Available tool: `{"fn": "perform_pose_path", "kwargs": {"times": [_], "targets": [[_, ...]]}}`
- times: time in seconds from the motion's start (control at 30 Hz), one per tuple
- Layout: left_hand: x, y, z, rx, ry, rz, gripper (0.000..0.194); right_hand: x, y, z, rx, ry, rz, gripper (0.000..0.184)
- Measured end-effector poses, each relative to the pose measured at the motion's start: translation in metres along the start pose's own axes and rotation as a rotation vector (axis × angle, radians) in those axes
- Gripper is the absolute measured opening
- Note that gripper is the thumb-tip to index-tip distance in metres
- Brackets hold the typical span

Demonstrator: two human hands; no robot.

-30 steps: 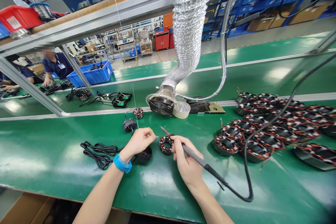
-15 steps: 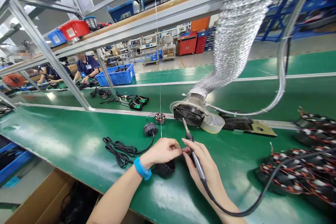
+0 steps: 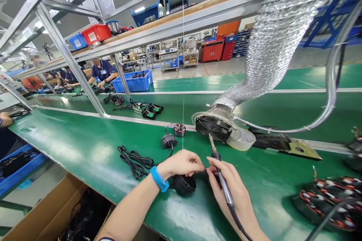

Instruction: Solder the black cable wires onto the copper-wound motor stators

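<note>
My left hand (image 3: 181, 163), with a blue wristband (image 3: 159, 179), pinches a thin wire at its fingertips, above a round black motor housing (image 3: 184, 185). My right hand (image 3: 230, 196) grips a soldering iron (image 3: 222, 182), its tip (image 3: 211, 142) raised near the fan. A thin solder wire (image 3: 183, 83) hangs from a reel overhead down to my left hand. Beyond it lie a copper-wound stator (image 3: 180, 130), a second black housing (image 3: 169, 141) and a coiled black cable (image 3: 135, 162). Something dark beneath my right fingers is mostly hidden.
A fume extractor fan (image 3: 213, 128) on a silver duct (image 3: 278, 37) stands just beyond the iron. Wound stators (image 3: 328, 205) are piled at lower right. A co-worker (image 3: 102, 69) sits across the far bench beside a blue crate (image 3: 132, 81) under a metal shelf frame.
The view has swung left, moving the stator pile toward the right edge. My hands have drawn closer together. The iron now stands more upright, and the stator once between my hands is out of sight.
</note>
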State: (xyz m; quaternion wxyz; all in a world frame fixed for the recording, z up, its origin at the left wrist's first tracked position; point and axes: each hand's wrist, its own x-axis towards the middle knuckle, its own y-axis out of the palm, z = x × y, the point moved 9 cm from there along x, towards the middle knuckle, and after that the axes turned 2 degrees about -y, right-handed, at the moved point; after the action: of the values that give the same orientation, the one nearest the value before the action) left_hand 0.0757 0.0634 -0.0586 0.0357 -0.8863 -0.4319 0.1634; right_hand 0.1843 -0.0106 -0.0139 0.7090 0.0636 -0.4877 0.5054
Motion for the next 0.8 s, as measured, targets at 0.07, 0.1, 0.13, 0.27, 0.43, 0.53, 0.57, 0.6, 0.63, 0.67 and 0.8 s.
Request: {"fn": "perform_pose_path", "kwargs": {"times": [0.07, 0.1, 0.13, 0.27, 0.43, 0.53, 0.57, 0.6, 0.63, 0.67, 0.8], "targets": [[0.003, 0.0, 0.004, -0.076, -0.014, 0.005, 0.013, -0.001, -0.001, 0.001, 0.015, 0.0, -0.01, 0.027], [0.004, 0.0, 0.005, -0.107, -0.022, 0.007, 0.013, -0.002, -0.002, 0.002, 0.022, 0.006, -0.012, 0.027], [0.005, 0.0, 0.007, -0.128, -0.03, 0.005, 0.012, -0.002, -0.002, 0.001, 0.03, 0.018, -0.013, 0.027], [0.005, -0.004, 0.009, -0.157, -0.048, -0.019, 0.014, -0.004, -0.002, -0.01, 0.085, 0.116, -0.003, 0.025], [0.002, -0.005, 0.008, -0.14, -0.055, -0.025, 0.015, -0.007, 0.003, -0.027, 0.144, 0.232, -0.003, 0.025], [0.001, -0.004, 0.007, -0.121, -0.056, -0.027, 0.014, -0.008, 0.006, -0.033, 0.136, 0.277, -0.013, 0.025], [0.001, -0.003, 0.007, -0.116, -0.054, -0.025, 0.014, -0.008, 0.006, -0.033, 0.135, 0.284, -0.019, 0.025], [0.001, -0.003, 0.007, -0.114, -0.051, -0.024, 0.013, -0.008, 0.007, -0.033, 0.137, 0.288, -0.027, 0.025], [0.0, -0.003, 0.006, -0.111, -0.05, -0.024, 0.013, -0.008, 0.006, -0.032, 0.143, 0.291, -0.036, 0.025], [0.0, -0.003, 0.006, -0.11, -0.05, -0.026, 0.013, -0.008, 0.006, -0.031, 0.151, 0.292, -0.044, 0.025], [-0.003, -0.002, 0.004, -0.078, -0.054, -0.034, 0.014, -0.01, 0.0, -0.025, 0.162, 0.288, -0.059, 0.027]]}}
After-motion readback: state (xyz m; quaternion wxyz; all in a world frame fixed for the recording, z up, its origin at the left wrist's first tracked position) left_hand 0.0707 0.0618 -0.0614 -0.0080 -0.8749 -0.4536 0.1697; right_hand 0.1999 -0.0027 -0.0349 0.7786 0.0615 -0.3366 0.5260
